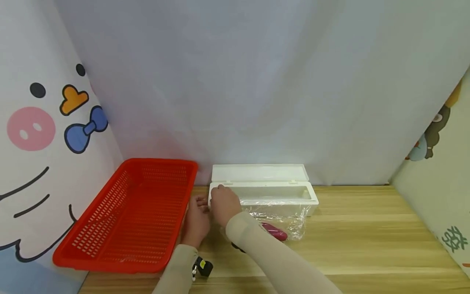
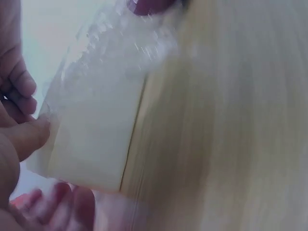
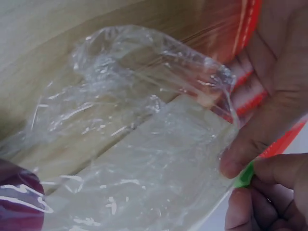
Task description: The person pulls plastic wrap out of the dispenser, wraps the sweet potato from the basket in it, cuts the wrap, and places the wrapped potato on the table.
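My L hand point(image 2: 8, 173), thumb at edge of white box point(image 2: 91, 144); R hand point(image 2: 13, 62) nearby, clear film point(image 2: 120, 48) on box, dk-red item point(image 2: 149, 6) up top, blurry wood tbl point(image 2: 236, 115)

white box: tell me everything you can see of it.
The white box, long, narrow and plastic-looking, sits upright on the wood-grain table, right of the red basket. Its hinged lid stands open at the back. Clear film drapes over its front. At its left end, the left hand has a thumb at the front edge; the right hand pinches a green piece.
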Demonstrator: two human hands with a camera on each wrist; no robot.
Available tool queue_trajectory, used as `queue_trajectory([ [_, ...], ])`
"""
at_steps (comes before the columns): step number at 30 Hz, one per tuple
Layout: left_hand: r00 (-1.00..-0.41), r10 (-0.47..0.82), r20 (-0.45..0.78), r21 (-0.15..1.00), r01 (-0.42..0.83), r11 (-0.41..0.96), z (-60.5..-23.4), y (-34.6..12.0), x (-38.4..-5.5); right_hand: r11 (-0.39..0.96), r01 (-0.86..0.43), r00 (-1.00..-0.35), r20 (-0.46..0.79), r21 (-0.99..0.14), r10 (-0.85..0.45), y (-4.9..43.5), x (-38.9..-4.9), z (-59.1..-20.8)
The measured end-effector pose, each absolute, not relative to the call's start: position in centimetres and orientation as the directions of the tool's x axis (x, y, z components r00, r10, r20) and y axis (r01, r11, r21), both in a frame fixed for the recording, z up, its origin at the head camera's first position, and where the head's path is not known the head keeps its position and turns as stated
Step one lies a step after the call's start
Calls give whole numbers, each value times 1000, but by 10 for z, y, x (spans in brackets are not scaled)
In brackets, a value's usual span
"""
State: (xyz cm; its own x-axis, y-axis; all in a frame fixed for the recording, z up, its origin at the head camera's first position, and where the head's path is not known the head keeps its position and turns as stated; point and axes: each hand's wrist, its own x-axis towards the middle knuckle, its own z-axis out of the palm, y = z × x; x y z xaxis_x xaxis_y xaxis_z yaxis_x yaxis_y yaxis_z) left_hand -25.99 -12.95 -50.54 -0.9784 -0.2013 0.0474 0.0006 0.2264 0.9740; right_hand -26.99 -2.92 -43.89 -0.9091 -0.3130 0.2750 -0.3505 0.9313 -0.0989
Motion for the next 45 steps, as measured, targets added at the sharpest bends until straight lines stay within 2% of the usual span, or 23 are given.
queue_trajectory([
  [2, -974, -225, -38, 954, -102, 280, -507, -130, -258, 928, -359, -906, 277, -100, -321, -29, -270, -438],
  [3, -970, -242, -33, 906, -131, 403, -508, -131, -256, 926, -362, -904, 281, -103, -322, -28, -270, -439],
  [4, -967, -245, -62, 883, -168, 439, -508, -131, -254, 925, -364, -902, 286, -107, -322, -28, -270, -440],
  [7, -970, -218, -110, 862, -202, 465, -511, -132, -250, 921, -370, -899, 295, -119, -324, -27, -271, -443],
  [9, -976, -191, -108, 881, -183, 437, -514, -130, -247, 918, -376, -898, 294, -123, -328, -26, -272, -444],
  [13, -986, -122, -110, 946, -142, 290, -521, -125, -246, 908, -398, -892, 285, -133, -349, -25, -275, -444],
  [16, -988, -118, -98, 970, -121, 209, -524, -123, -249, 906, -405, -888, 291, -125, -357, -26, -276, -443],
  [24, -981, -158, -113, 981, -135, 137, -534, -124, -254, 915, -400, -878, 309, -55, -365, -30, -270, -444],
  [36, -986, -91, -138, 990, -136, -22, -529, -124, -256, 919, -385, -885, 320, -91, -339, -22, -273, -442],
  [38, -979, -132, -157, 987, -159, 3, -528, -126, -257, 918, -385, -885, 320, -97, -338, -22, -273, -442],
  [42, -932, -295, -209, 968, -241, 76, -529, -129, -260, 918, -382, -885, 328, -109, -330, -24, -272, -444],
  [45, -909, -361, -209, 966, -249, 68, -529, -128, -261, 918, -383, -881, 339, -103, -330, -25, -271, -446],
])
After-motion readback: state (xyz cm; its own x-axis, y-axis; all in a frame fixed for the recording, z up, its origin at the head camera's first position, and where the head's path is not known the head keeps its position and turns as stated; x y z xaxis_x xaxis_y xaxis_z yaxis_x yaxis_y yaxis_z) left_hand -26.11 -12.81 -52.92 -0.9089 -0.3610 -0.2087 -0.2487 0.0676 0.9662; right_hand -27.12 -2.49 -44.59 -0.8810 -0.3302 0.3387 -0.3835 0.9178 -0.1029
